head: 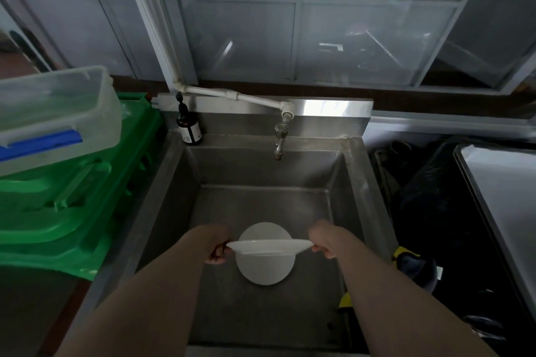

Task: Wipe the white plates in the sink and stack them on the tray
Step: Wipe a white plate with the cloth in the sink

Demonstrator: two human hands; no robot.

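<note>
Holding one white plate (268,246) up over the sink (162,182), level and seen almost edge-on. Left hand (219,243) pinching the plate's left rim, fingers curled under it, a tight grip. Right hand (323,240) pinching the right rim the same way, fingers curled round the edge. Both bare arms reaching in from the near side.

Lying flat on the sink floor right under the held plate, a second white plate (264,269), round, partly hidden by the one above. Not touching the held plate as far as can be seen.

Sitting to the right of the sink, near the right arm, something yellow and dark (412,264), too blurry to tell what. Past that, a dark heap, also too dim to name. Showing at the far right edge, a flat metal tray (499,182) with a raised rim.

Standing to the left of the sink, a stack of green plastic crates (72,206). Resting on top of them, a clear plastic box (58,113) with a blue clip.

Hanging over the back of the sink, a metal tap (280,139), fed by a white pipe (232,95) coming in from the left. Standing at the back left corner of the sink, a dark bottle (188,127) with a pump top and a label.

Rising behind everything, a wall of glass panels in pale frames (298,38).
</note>
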